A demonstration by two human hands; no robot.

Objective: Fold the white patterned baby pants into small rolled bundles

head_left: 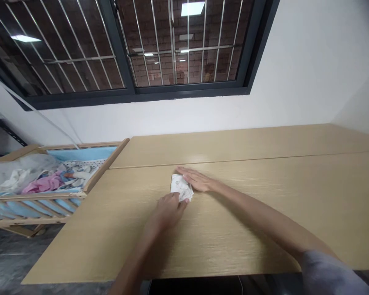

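A small folded white cloth with a faint print (180,187) lies on the wooden table (264,213), near its middle. My left hand (167,210) touches the cloth's near edge, its fingers curled onto it. My right hand (195,179) lies flat with its fingers stretched out, pressing on the cloth's far right side. Both forearms reach in from the near edge.
A wooden crib (37,196) with blue lining stands left of the table, holding a heap of white, pink and patterned clothes (39,177). A white wall and a barred window (126,45) rise behind. A seam runs across the tabletop.
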